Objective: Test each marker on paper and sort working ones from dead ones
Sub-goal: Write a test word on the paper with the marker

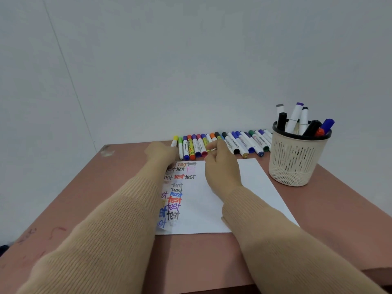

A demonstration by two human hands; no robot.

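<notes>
- The row of markers (244, 143) lies side by side along the far edge of the table (201, 255), close to the wall and just beyond the paper (212, 204). The barrels touch one another, so drawing 1 out could roll its neighbours. I cannot tell where any split between working and dead ones falls, and a rolled marker might cross it unnoticed.
- The left hand (160, 151) is curled around the yellow-capped marker (175, 140) at the row's left end, and only the cap end shows past the fingers. If the cap is pulled at an angle, it could flick into the row.
- The right hand (221, 166) has its fingers curled, with the tips down among the middle of the row. I cannot tell whether they pinch a marker or merely touch it. With 2 hands in the row at once, a tested marker could be taken for an untested one.
- The paper's left side is crowded with "test" written in many colours, and the left sleeve lies across it. Wet ink could smear onto the sleeve. A pale yellow stroke squeezed in there might also read as dead, whereas on the bare right half it would show more clearly.
- Nothing but the forearms seems to weigh the sheet down, so it may slide when they lift.
- The basket (297, 160) of upright markers stands near the paper's far right corner, with several leaning over its rim. A wide sweep of the right arm could tip it and mix its contents with the row.
</notes>
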